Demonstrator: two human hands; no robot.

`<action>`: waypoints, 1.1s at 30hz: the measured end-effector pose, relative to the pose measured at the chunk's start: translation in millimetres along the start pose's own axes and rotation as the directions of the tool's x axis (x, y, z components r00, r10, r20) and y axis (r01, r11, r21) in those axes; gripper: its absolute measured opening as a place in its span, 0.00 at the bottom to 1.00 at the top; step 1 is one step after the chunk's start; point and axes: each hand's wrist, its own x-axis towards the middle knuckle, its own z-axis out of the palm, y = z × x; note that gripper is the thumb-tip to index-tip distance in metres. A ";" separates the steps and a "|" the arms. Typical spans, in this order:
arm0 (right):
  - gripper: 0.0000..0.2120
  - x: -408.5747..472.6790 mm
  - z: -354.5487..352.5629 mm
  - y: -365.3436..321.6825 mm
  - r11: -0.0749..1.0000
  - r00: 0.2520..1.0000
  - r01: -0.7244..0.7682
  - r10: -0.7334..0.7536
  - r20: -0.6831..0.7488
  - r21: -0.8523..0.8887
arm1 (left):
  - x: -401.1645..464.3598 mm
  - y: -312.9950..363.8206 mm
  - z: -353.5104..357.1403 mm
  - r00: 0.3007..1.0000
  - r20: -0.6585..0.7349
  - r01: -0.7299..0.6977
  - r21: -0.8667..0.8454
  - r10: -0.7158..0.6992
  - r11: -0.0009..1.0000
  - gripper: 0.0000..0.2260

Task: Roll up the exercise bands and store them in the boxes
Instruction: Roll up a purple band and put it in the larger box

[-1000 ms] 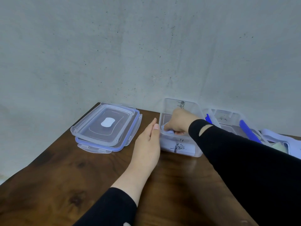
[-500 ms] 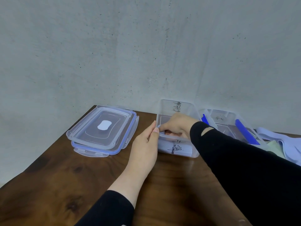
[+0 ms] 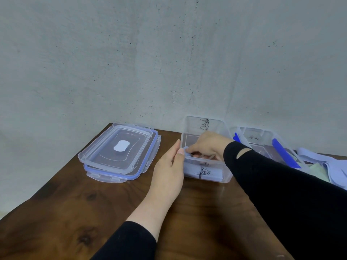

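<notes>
Wooden table (image 3: 78,212), dark brown, set against a rough grey wall (image 3: 131,62). Two clear lids (image 3: 120,152) stacked near the far left corner, the lower one with a blue seal, a white label on the upper. Clear box (image 3: 206,171) at the far edge toward the middle, black handwriting on its near and far walls. Second clear box (image 3: 262,137) just beside it toward the right edge, blue strips (image 3: 285,156) leaning inside. Loose pale lavender bands (image 3: 330,166) heaped at the far right edge beside a pale green piece (image 3: 319,170). Left hand (image 3: 169,173) flat and upright against the first box's left wall, fingers straight, fingertips at the rim, gripping nothing. Right hand (image 3: 208,145) reaching down inside the first box, fingers curled round a pale lavender band (image 3: 185,149) at the near left corner of the box, band partly hidden by the fingers. Black sleeves (image 3: 281,194) on both forearms.
</notes>
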 end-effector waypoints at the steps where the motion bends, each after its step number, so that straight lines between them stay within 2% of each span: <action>1: 0.17 -1.1 -0.3 -0.7 0.999 1.000 0.009 -0.009 0.001 -0.037 | -0.5 0.2 0.4 1.000 0.002 -0.004 -0.002 0.004 1.000 0.19; 4: 0.17 -3.0 -5.4 -1.1 0.988 0.996 0.030 -0.042 -0.080 -0.149 | -2.3 2.2 1.4 1.000 -0.008 -0.015 0.019 0.016 1.000 0.20; 6: 0.17 -5.9 -15.9 0.0 0.984 0.944 0.074 -0.122 -0.306 -0.163 | -3.5 3.2 1.9 0.997 -0.047 -0.059 0.081 0.063 0.995 0.21; 9: 0.19 -27.9 -35.9 4.6 0.942 0.733 0.335 -0.274 -0.623 -0.020 | -6.9 4.9 1.9 0.972 -0.129 -0.174 0.159 0.195 0.972 0.20; 11: 0.23 -59.2 -37.0 11.8 0.875 0.610 0.483 -0.329 -0.721 0.010 | -10.5 8.2 1.9 0.936 -0.172 -0.268 0.223 0.309 0.937 0.17; 12: 0.24 -76.6 -31.8 19.6 0.852 0.580 0.523 -0.342 -0.740 0.016 | -12.5 10.1 1.8 0.909 -0.183 -0.323 0.258 0.374 0.911 0.15; 14: 0.24 -112.4 -11.9 41.7 0.835 0.595 0.548 -0.350 -0.723 0.047 | -16.6 13.5 1.6 0.848 -0.177 -0.428 0.328 0.499 0.842 0.12; 16: 0.24 -142.9 10.2 71.3 0.847 0.657 0.527 -0.357 -0.664 0.066 | -20.3 17.2 3.6 0.780 -0.136 -0.525 0.390 0.611 0.757 0.11; 19: 0.23 -173.2 31.6 124.4 0.889 0.730 0.451 -0.312 -0.608 0.085 | -28.8 23.2 9.1 0.722 -0.031 -0.601 0.467 0.691 0.649 0.15; 22: 0.22 -195.8 32.1 174.4 0.931 0.777 0.350 -0.224 -0.589 0.107 | -39.2 29.1 18.6 0.727 0.079 -0.622 0.497 0.683 0.605 0.18; 25: 0.17 -210.8 19.9 215.0 0.962 0.799 0.259 -0.166 -0.578 0.082 | -56.1 37.4 39.7 0.763 0.163 -0.611 0.497 0.625 0.616 0.18; 28: 0.11 -210.0 6.3 250.9 0.980 0.745 0.194 -0.121 -0.656 0.039 | -78.2 44.0 80.0 0.829 0.243 -0.553 0.485 0.503 0.677 0.17; 31: 0.03 -193.9 -11.5 282.7 0.978 0.684 0.153 -0.003 -0.730 0.140 | -100.8 44.5 126.4 0.866 0.348 -0.492 0.458 0.360 0.741 0.10; 33: 0.09 -181.2 -26.3 304.2 0.962 0.666 0.131 0.094 -0.740 0.240 | -113.9 44.6 152.6 0.861 0.395 -0.485 0.447 0.321 0.752 0.07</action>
